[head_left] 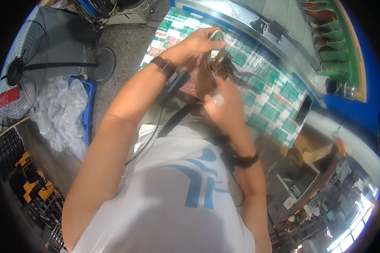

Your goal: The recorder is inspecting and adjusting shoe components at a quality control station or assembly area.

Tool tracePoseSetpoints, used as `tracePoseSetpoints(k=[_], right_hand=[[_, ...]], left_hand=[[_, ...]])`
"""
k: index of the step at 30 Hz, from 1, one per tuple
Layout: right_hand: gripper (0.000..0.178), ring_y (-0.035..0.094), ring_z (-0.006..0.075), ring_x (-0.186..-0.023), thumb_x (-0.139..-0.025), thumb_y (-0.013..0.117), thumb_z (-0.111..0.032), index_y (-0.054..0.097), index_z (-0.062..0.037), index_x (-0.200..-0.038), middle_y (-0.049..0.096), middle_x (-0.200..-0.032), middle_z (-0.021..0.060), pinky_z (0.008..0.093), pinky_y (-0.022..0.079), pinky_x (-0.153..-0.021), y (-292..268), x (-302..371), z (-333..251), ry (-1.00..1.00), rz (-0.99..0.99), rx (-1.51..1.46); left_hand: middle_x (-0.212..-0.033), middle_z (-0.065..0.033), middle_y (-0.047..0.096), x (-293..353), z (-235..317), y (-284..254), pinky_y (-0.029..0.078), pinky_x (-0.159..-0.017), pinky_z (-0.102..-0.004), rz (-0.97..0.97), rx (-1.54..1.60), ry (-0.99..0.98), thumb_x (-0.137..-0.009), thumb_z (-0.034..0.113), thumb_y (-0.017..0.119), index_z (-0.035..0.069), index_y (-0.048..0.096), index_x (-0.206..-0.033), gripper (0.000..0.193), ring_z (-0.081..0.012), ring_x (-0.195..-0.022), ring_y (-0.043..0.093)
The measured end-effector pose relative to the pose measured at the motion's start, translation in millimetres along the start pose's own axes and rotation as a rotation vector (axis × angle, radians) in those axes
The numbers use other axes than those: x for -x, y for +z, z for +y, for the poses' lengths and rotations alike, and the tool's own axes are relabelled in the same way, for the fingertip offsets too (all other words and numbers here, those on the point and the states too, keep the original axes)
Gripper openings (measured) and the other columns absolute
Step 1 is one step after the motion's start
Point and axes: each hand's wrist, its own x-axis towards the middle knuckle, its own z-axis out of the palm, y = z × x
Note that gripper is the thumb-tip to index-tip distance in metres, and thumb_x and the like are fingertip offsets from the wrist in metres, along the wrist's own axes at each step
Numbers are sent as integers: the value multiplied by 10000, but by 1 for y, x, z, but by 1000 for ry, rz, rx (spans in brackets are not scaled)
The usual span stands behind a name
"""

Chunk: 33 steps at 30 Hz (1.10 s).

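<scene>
A brown shoe [205, 76], with dark loose straps or laces along its right side, is held over the near edge of a table. Its far end is pale greenish. My left hand [200, 41] is closed round that far end, thumb across the top. My right hand [228, 105] is at the near right side of the shoe, its index finger reaching to the brown opening. Between its thumb and fingers shows a small whitish thing [218, 99], slightly blurred, whose kind I cannot make out. My left wrist wears a watch and a small dark device with a cable.
The table [278, 103] has a green-and-white patterned cover; a phone [304, 109] lies at its right edge. Beyond runs a metal machine edge, with a green rack [350, 46] of dark pieces. Left are a standing fan [17, 71] and a blue crate [88, 109] with clear plastic bags.
</scene>
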Motion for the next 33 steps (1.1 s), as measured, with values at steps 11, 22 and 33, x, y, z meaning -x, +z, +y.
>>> tracePoseSetpoints(k=[11,22,33], right_hand=[[719,689,428,-979,-820,851,-311,650,82,-1388,681,-1034,232,502,566,-857,29,4,-23,-44,-143,-79],[906,636,444,-1135,-852,851,-315,492,46,-1601,663,-1225,250,542,513,-1018,-47,56,123,239,341,425],[926,587,458,-1324,-877,829,-334,452,20,-1646,635,-1438,267,553,433,-1155,-51,57,208,411,462,581]], left_hand=[[-1367,-212,746,-5,-7,-1,560,-1085,-404,-26,2,13,-941,417,926,86,537,-1663,884,-279,-1276,693],[-1653,-304,491,87,10,54,447,-1241,-441,163,92,10,-953,442,870,-39,246,-1731,1108,-369,-1504,536],[-1363,-136,698,81,13,52,563,-1066,-353,252,228,-28,-831,119,896,-9,356,-1672,1008,-230,-1207,697]])
